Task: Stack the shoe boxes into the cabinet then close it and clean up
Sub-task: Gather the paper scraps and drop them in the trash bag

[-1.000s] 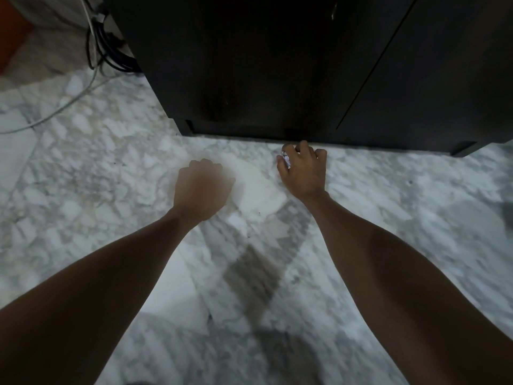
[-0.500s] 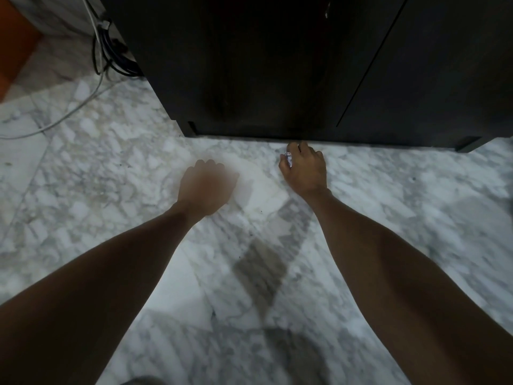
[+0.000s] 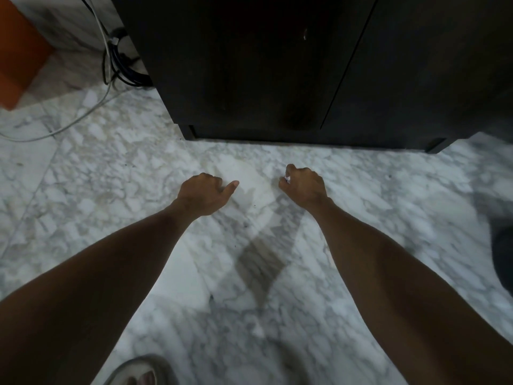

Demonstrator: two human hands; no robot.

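Observation:
The dark cabinet (image 3: pixel 277 65) stands ahead with both doors shut; a thin seam runs between them. No shoe boxes are in sight. My left hand (image 3: pixel 204 194) hovers over the marble floor in a loose fist, thumb pointing right, with nothing in it. My right hand (image 3: pixel 304 186) is a little to the right, fingers curled around a small white scrap (image 3: pixel 287 178) that peeks out at the thumb side. Both hands are short of the cabinet's base.
White and grey marble floor (image 3: pixel 111 176) lies all around. Black and white cables (image 3: pixel 116 68) trail left of the cabinet. An orange object (image 3: pixel 16 65) sits at the far left. My sandalled foot (image 3: pixel 141 373) shows at the bottom; something dark (image 3: pixel 503 262) at the right edge.
Both hands have pulled back from the cabinet's base toward me. The view has risen and drawn back, so more floor and my foot now show.

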